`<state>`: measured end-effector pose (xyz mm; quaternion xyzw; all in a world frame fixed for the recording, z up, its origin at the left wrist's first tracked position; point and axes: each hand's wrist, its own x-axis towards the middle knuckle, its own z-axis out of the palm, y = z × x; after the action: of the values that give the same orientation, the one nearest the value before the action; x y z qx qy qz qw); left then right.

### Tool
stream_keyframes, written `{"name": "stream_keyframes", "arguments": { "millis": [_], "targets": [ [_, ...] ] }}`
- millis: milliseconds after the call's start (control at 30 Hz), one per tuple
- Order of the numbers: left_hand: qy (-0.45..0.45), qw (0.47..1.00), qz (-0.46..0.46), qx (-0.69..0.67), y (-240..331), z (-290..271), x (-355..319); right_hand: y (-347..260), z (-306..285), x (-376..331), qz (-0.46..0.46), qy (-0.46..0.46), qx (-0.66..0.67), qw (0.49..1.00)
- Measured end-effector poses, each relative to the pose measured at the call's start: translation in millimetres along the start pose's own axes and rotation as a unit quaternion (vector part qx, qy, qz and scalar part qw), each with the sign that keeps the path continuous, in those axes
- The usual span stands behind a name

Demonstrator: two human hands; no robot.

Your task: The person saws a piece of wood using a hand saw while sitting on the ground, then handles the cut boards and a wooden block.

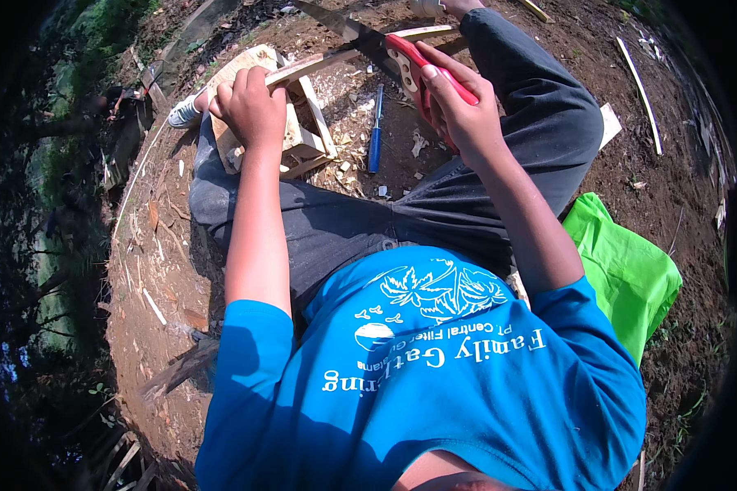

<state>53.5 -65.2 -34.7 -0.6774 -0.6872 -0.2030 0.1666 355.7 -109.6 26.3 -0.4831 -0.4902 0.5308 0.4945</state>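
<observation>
My right hand (471,110) is wrapped round the red handle of a hand saw (418,69). Its dark blade points up and to the left and crosses a long, thin wooden strip (327,61); whether the teeth touch the wood I cannot tell. The near end of that strip is gripped by my left hand (252,110), which rests over a small pale wooden frame (307,139) standing between my legs. To the right of the frame, a chisel (375,139) with a blue handle lies on the soil among wood chips.
My bent legs (524,131) enclose the work spot on both sides. A bright green bag or cloth (622,270) lies by my right hip. Pale wooden sticks (640,94) are scattered on the brown earth. Dark plants (49,164) border the ground on the left.
</observation>
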Motion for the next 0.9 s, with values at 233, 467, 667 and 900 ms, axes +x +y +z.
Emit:
{"name": "stream_keyframes", "arguments": {
  "millis": [233,467,667,900],
  "targets": [
    [-0.085,0.995,0.017,0.058,4,-9,-12,20,-1,-18,0.070,-0.006,0.073,0.995],
    [-0.151,0.969,0.174,0.088,-17,-9,22,26,-9,-23,0.064,-0.003,0.089,0.994],
    [-0.213,0.937,0.252,0.113,-20,5,34,20,-22,-35,0.065,-0.008,0.101,0.993],
    [-0.337,0.899,0.263,0.098,-21,9,83,27,-14,-41,0.029,0.009,0.084,0.996]
  ]
}}
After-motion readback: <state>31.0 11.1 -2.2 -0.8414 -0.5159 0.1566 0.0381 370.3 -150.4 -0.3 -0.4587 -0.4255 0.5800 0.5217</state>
